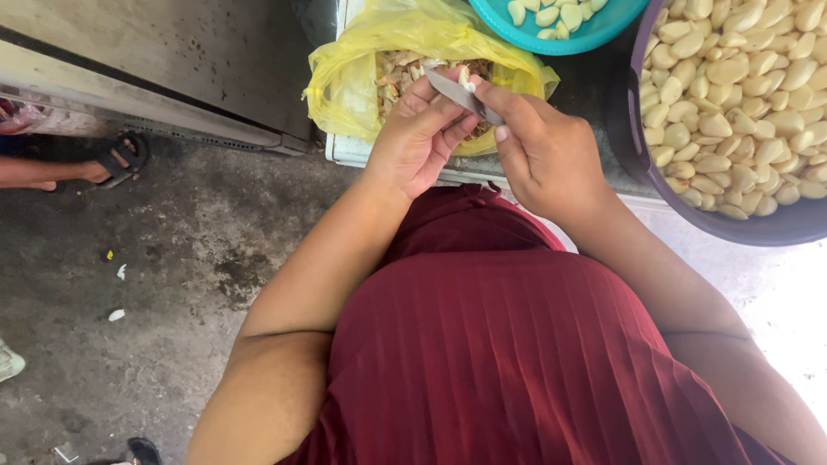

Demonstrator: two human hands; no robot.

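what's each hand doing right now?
Left hand: closed on a garlic clove, over the yellow bag.
Right hand: closed on a knife, blade at the clove.

The plastic bag (353, 73) is yellow, with beige peels (396, 73) inside; the small bowl (594, 33) is teal; the big tub (633, 129) is dark purple, full of cream-white garlic cloves (741, 95); the knife blade (452, 89) is grey; the dress (525, 344) is dark red with fine vertical pleats.
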